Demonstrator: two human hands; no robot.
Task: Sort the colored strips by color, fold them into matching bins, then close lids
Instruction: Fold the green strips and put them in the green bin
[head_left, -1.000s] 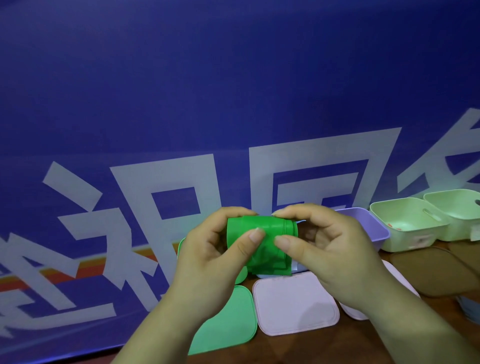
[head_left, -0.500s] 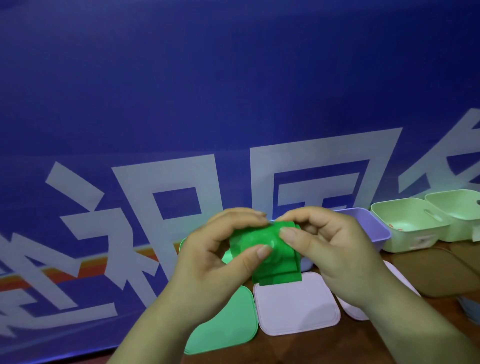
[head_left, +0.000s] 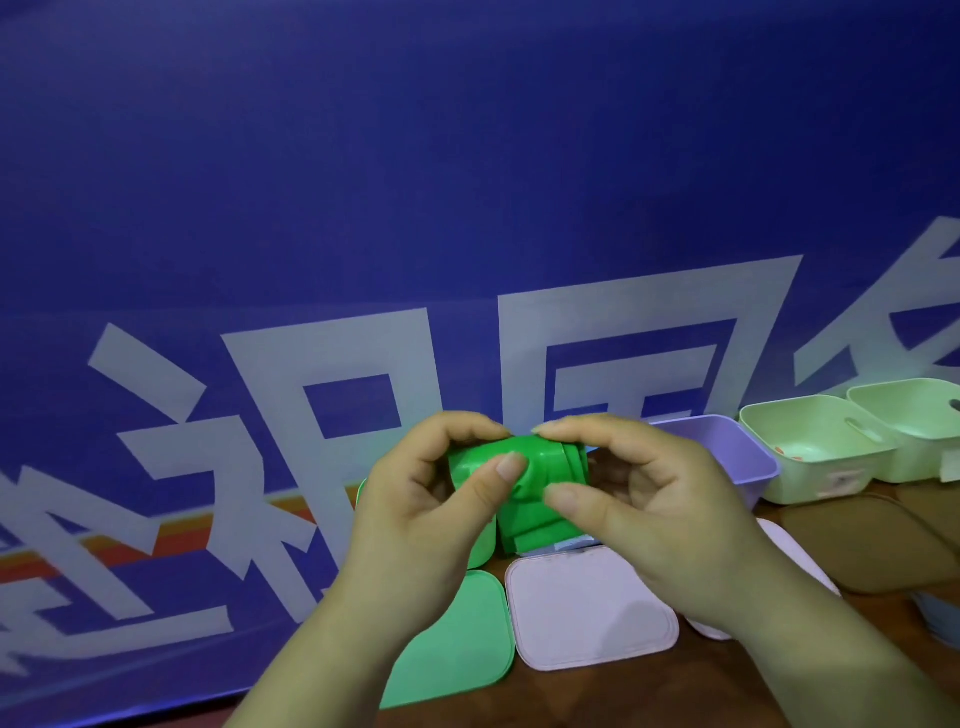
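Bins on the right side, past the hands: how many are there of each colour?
Purple bin: 1
Light green bins: 2
Total: 3

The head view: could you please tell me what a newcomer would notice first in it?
A bright green folded strip, pinched mid-frame by the left hand and right hand, stands out first. Behind, a big blue banner with white characters fills the background. At right stand a lilac open bin and pale green open bins.
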